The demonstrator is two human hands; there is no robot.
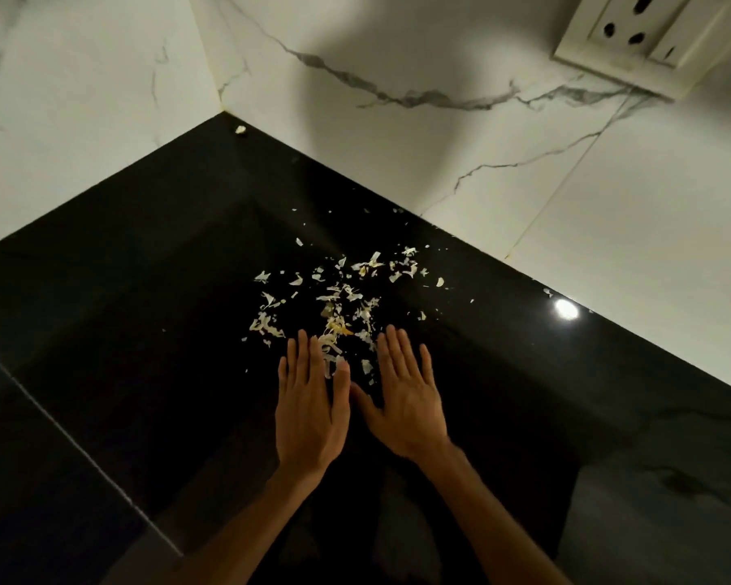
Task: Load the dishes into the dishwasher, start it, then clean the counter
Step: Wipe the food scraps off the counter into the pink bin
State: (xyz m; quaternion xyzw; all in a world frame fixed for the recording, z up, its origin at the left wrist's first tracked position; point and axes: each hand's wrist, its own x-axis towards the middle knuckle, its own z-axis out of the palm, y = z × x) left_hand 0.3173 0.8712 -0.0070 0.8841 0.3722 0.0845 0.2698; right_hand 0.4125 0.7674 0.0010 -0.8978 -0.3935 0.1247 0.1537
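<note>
Both hands lie flat, palms down, on a glossy black stone counter point(153, 314) that runs into a corner of white marble-veined wall tiles point(397, 52). The left hand point(311, 409) has its fingers straight and held close together, the fingertips reaching the near edge of a scatter of pale white and yellowish peel scraps point(342, 297); a few scraps lie just beside or under its index finger. The right hand point(406, 399) is likewise flat, its fingers slightly fanned and its thumb angled toward the left hand, so the two hands sit just beside each other with a narrow gap between them. Neither hand grips anything; whether the palms press the surface or float just above it cannot be told.

The scraps spread loosely across the middle of the counter, thickest just beyond the fingertips and thinning toward the right-hand wall. One small pale crumb point(240, 129) sits apart, deep in the corner. A cream-coloured wall socket plate point(634, 35) is fixed on the right wall, upper right. A round light reflection point(565, 309) shines on the counter near that wall.
</note>
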